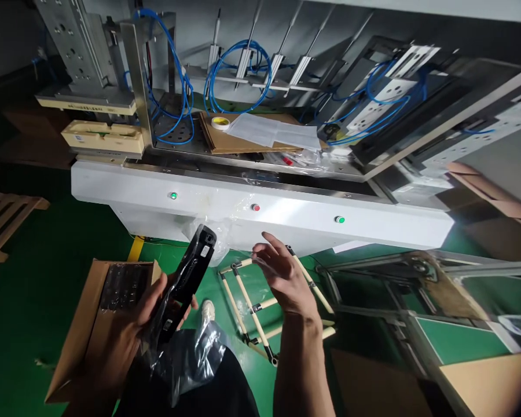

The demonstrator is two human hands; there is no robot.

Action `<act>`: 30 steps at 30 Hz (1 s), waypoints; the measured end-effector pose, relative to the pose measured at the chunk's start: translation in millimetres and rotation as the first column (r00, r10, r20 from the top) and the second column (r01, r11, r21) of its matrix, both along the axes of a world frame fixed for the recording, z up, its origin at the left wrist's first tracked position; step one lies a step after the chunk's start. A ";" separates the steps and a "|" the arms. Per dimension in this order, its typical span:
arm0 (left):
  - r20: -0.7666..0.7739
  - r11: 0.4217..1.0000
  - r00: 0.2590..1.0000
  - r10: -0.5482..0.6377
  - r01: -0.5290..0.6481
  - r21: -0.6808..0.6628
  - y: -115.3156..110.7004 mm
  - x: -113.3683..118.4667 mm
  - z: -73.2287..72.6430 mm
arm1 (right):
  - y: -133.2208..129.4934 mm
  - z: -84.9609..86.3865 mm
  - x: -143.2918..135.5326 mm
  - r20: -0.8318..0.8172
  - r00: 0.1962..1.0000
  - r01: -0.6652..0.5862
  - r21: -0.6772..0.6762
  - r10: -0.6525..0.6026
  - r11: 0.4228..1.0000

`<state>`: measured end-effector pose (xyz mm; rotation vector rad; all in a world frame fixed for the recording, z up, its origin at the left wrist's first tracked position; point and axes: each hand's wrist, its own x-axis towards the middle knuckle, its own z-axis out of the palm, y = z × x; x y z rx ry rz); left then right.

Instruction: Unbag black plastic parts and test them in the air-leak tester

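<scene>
floor (39, 278): bright green
hoses (178, 75): blue
machine front (260, 211): white, with green and red buttons
held part (186, 284): black
box (82, 330): plain brown cardboard
tape roll (220, 123): yellow

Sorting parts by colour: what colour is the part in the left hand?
Black part, clearest in the head view.
</scene>
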<state>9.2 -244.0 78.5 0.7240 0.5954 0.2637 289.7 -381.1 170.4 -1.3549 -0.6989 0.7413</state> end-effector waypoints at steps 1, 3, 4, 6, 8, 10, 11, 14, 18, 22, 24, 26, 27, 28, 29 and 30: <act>0.010 0.998 0.999 -0.053 0.054 -0.014 1.9 0.1 -1.0 | -6.6 3.7 1.1 0.026 0.999 0.038 0.001 -0.038 0.999; 0.005 0.995 0.995 -0.103 0.103 -0.011 7.2 1.5 -2.1 | -15.1 12.9 -4.3 0.148 0.977 0.162 -0.039 -0.155 0.986; -0.013 0.995 0.996 -0.093 0.093 0.018 9.7 2.8 -1.9 | -15.6 16.9 -12.0 0.223 0.960 0.193 -0.086 -0.170 0.977; -0.053 0.990 0.998 -0.038 0.045 0.131 12.6 6.4 0.0 | -7.8 19.4 -37.1 0.299 0.954 0.103 -0.241 -0.027 0.965; -0.063 0.962 0.998 -0.024 0.040 0.269 11.5 10.5 3.8 | 9.7 11.3 -68.5 0.211 0.953 -0.127 -0.378 0.219 0.917; -0.058 0.929 0.996 -0.063 0.080 0.361 7.0 13.3 7.9 | 29.3 -5.7 -95.2 0.148 0.972 -0.106 -0.421 0.184 0.901; -0.064 0.915 0.994 -0.084 0.103 0.390 4.1 13.7 9.5 | 37.2 -15.6 -104.4 0.115 0.981 -0.093 -0.417 0.154 0.904; -0.121 0.893 0.986 -0.111 0.152 0.424 -3.3 11.4 10.1 | 46.9 -40.3 -115.9 0.177 0.980 -0.007 -0.405 0.086 0.914; -0.152 0.859 0.986 -0.066 0.134 0.494 -8.7 13.5 3.6 | 41.9 -52.8 -117.0 0.433 0.901 0.192 -0.408 0.004 0.893; -0.136 0.828 0.959 0.249 -0.138 0.544 -11.9 36.5 -2.6 | 42.8 -54.8 -119.0 0.551 0.835 0.268 -0.438 0.020 0.858; -0.157 0.769 0.910 0.383 -0.220 0.601 -11.7 52.2 -2.7 | 45.2 -55.5 -117.2 0.592 0.805 0.293 -0.429 0.021 0.854; -0.138 0.703 0.869 0.475 -0.281 0.654 -10.6 67.1 0.1 | 47.6 -56.1 -112.1 0.593 0.805 0.282 -0.412 0.020 0.867; -0.119 0.678 0.854 0.507 -0.309 0.667 -10.0 73.9 2.4 | 48.7 -56.3 -108.5 0.583 0.812 0.266 -0.405 0.023 0.875; -0.108 0.661 0.840 0.532 -0.332 0.673 -9.2 80.1 4.9 | 49.7 -56.5 -104.3 0.568 0.822 0.247 -0.400 0.027 0.882; -0.110 0.654 0.825 0.554 -0.349 0.671 -7.9 85.7 7.3 | 50.5 -56.8 -99.5 0.550 0.834 0.229 -0.396 0.030 0.889; -0.125 0.658 0.811 0.572 -0.362 0.660 -5.7 90.5 9.2 | 51.1 -57.2 -93.9 0.524 0.851 0.209 -0.391 0.030 0.896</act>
